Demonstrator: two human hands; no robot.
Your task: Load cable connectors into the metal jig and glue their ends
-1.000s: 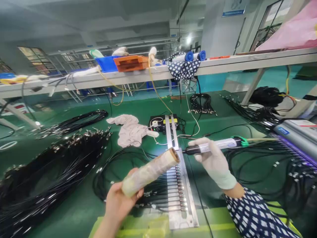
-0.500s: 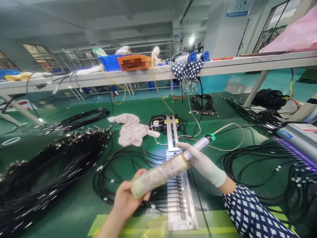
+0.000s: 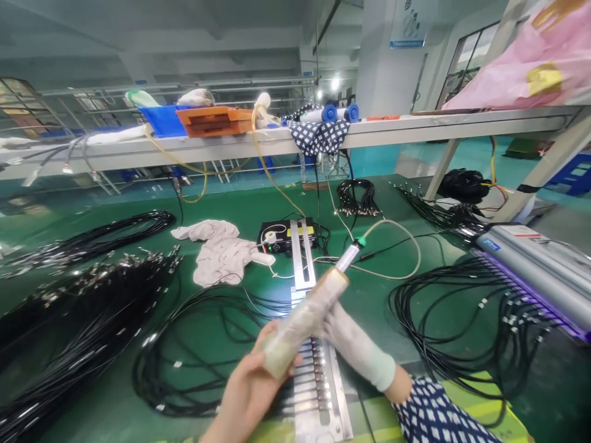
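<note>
My bare left hand (image 3: 256,384) is closed around the lower end of a thick tube (image 3: 307,320) wrapped in cloudy film or tape. The tube tilts up to the right above a metal fixture. From its upper mouth sticks a dispensing syringe (image 3: 347,258) with a green cap and a pale air hose. My gloved right hand (image 3: 353,341) is at the tube's right underside; its fingers are blurred and hidden behind the tube, so its grip does not show. Below, the slotted metal fixture (image 3: 341,412) holds a row of black cable ends.
Looped black cables (image 3: 161,344) lie left of the fixture, with a large bundle (image 3: 78,332) farther left. A crumpled cloth (image 3: 219,252) and a black controller box (image 3: 277,237) sit behind. At right stands a grey unit with purple light (image 3: 535,271). A shelf (image 3: 397,129) crosses the back.
The tube is tilted more steeply, and less of the syringe shows above its mouth. My right hand has gone from the syringe to lower behind the tube. The view has turned right.
</note>
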